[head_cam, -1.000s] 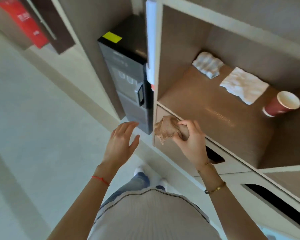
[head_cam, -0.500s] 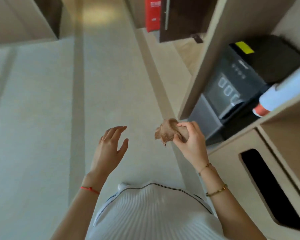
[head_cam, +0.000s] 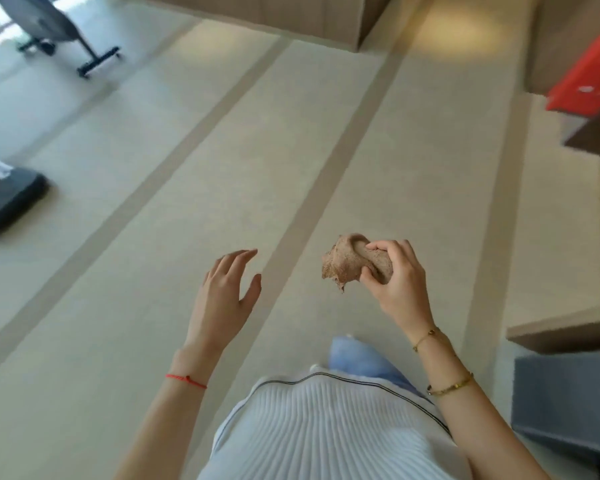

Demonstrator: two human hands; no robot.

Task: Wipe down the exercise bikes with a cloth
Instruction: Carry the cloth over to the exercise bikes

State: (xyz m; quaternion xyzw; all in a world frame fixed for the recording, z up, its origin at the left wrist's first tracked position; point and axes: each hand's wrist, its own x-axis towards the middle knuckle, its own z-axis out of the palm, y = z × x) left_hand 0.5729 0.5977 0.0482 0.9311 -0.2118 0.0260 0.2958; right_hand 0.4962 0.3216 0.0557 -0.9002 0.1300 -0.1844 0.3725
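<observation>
My right hand (head_cam: 397, 280) grips a crumpled brown cloth (head_cam: 347, 263) in front of my waist, fingers curled round it. To its left my left hand (head_cam: 226, 294) hovers with straight, spread fingers and holds nothing. A dark exercise machine (head_cam: 52, 27) on a black base stands far off at the top left. Only its lower frame and feet show. Another dark machine base (head_cam: 9, 202) sits at the left edge.
Pale floor (head_cam: 257, 150) with darker stripes stretches ahead. A wooden cabinet edge (head_cam: 568, 327) and a grey box (head_cam: 568, 403) are close on my right. A red box (head_cam: 589, 77) lies at the upper right. A beige wall base (head_cam: 291, 15) runs along the top.
The view has swung left, away from the shelf unit and onto the floor and machines. Both hands keep their pose, the right one still holding the cloth.
</observation>
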